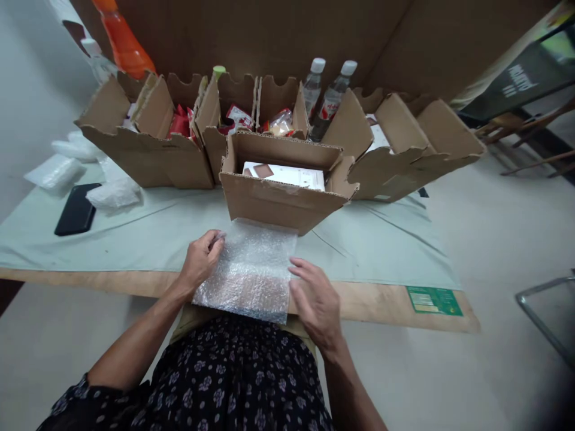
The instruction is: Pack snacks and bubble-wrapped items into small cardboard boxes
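Observation:
A sheet of clear bubble wrap (pixel 251 269) lies on the table's near edge, its lower end hanging over towards me. My left hand (pixel 202 257) pinches the sheet's upper left edge with curled fingers. My right hand (pixel 317 299) rests at the sheet's right edge, fingers stretched and touching it. Just beyond stands an open cardboard box (pixel 278 200) with a white flat package (pixel 287 175) inside.
Behind it a row of open cardboard boxes (pixel 148 152) holds red snack packets (pixel 179 123); two water bottles (pixel 323 99) stand among them. A black phone (pixel 76 209) and bubble wrap pieces (pixel 112 193) lie at left. A green cloth (pixel 381 239) covers the table.

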